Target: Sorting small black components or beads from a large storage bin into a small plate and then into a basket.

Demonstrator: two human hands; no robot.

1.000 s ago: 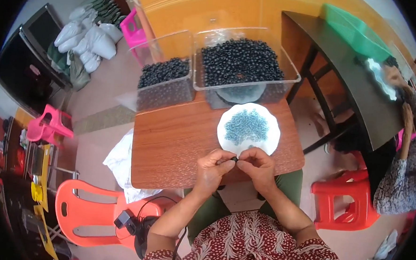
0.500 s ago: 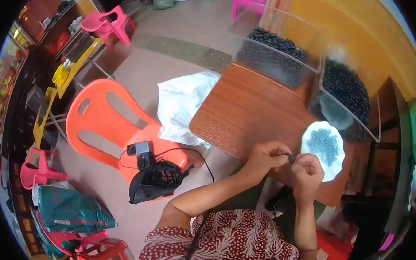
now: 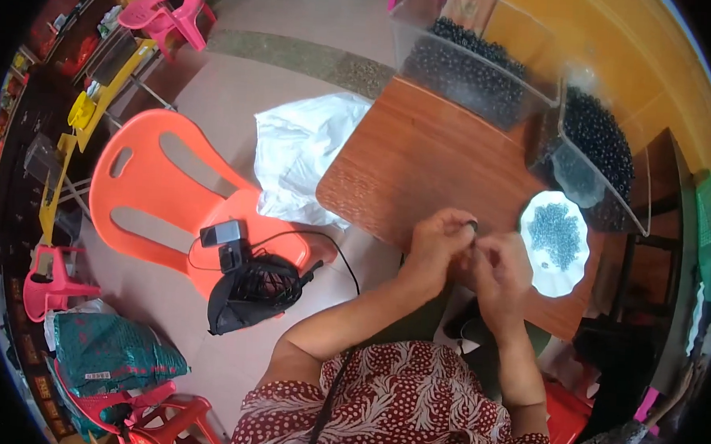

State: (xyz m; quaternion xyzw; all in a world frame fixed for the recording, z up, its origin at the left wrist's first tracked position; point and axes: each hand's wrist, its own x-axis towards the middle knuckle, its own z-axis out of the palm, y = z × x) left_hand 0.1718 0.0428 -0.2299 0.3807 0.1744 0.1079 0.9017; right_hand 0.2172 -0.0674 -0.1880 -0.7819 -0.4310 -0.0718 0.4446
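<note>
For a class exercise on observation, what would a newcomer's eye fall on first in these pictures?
Probably the big orange chair at left, then the white scalloped plate of small bluish pieces on the right side of the brown table. Left of the plate, the left hand and right hand are close together, a small dark piece at the left one's fingertips.

Table right of chair

A left bin and right bin stand side by side at the table's far side, beads in both. On the table, before the right bin, lies a plate with more beads. Left of it, the left hand and right hand are above the table's near edge. A sheet lies between table and chair. On the chair are a device and headgear. Left of that headgear, farther off, is a sack.
</note>
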